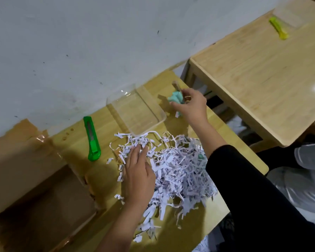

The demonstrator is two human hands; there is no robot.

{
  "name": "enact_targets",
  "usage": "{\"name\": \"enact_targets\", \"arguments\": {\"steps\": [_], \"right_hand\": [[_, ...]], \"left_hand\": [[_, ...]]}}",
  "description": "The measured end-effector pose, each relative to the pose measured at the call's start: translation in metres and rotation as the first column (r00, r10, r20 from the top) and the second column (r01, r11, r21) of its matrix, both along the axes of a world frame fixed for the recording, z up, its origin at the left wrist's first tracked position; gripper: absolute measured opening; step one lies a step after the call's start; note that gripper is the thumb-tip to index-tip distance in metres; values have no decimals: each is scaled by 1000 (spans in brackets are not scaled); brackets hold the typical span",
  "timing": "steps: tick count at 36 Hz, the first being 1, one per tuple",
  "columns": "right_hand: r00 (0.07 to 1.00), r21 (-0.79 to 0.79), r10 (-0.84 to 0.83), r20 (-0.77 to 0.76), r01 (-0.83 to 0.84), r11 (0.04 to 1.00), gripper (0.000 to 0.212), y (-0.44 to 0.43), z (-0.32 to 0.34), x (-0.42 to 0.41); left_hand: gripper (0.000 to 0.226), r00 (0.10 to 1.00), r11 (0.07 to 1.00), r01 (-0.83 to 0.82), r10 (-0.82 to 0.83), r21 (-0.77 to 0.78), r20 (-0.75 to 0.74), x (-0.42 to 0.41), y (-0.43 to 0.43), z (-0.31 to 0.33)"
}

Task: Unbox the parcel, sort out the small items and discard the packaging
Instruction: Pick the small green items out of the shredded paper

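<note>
Open cardboard box (35,188) sits at the near left corner of the low wooden table (76,142), mouth up, flaps splayed toward the wall, glossy brown tape on the flap edges; its long axis runs roughly from the near left toward the far right. Shredded white paper (178,171) lies heaped on the tabletop just right of the box, thin crinkled strips, a few strays scattered toward the near edge; a bit of teal shows inside the heap (too buried to identify). Left hand (138,175) rests flat on the heap, fingers spread and extended, palm down, gripping nothing. Right hand (191,104), black sleeve (253,188) behind it, reaches to the far end of the table; fingers curled around small items (176,98), a teal soft-looking piece and a tan stick-like end poking up toward the wall. Clear plastic tray (153,106), rectangular, rounded corners, stands just left of that hand, its near corner touching the shreds. Green utility knife (92,139) lies between box and tray, long axis pointing away toward the wall, blade end far.

Table is pale wood with visible grain; pushed against a scuffed white wall (80,42). A second, taller wooden table (262,79) stands to the right, a gap between them; on its far end a yellow-green tool (278,28) beside another clear container (296,13).
</note>
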State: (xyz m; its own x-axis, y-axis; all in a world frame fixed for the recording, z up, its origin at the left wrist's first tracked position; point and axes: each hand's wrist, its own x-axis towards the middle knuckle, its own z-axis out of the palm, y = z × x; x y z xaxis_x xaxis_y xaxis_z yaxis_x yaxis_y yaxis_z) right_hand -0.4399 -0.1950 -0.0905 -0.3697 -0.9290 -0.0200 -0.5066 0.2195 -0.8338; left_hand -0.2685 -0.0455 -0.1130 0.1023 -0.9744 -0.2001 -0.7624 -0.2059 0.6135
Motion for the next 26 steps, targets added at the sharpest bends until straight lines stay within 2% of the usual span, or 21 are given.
{"name": "enact_targets", "arguments": {"steps": [4,7,15,26], "right_hand": [[977,53,125,-172,-117,992,46,-18,-5,9],[954,99,176,-244,-156,983,45,-24,-11,11],[980,-32,100,-174,-108,994,36,1,-13,1],[978,-3,65,-200,-67,998,22,5,-18,-2]], "left_hand": [[45,1000,1000,-7,7,-7,6,0,-3,-2],[45,1000,1000,-6,6,-5,1,0,-4,0],[45,1000,1000,-18,18,-12,-10,-1,-4,1],[45,1000,999,-23,22,-25,-14,-1,-3,0]]}}
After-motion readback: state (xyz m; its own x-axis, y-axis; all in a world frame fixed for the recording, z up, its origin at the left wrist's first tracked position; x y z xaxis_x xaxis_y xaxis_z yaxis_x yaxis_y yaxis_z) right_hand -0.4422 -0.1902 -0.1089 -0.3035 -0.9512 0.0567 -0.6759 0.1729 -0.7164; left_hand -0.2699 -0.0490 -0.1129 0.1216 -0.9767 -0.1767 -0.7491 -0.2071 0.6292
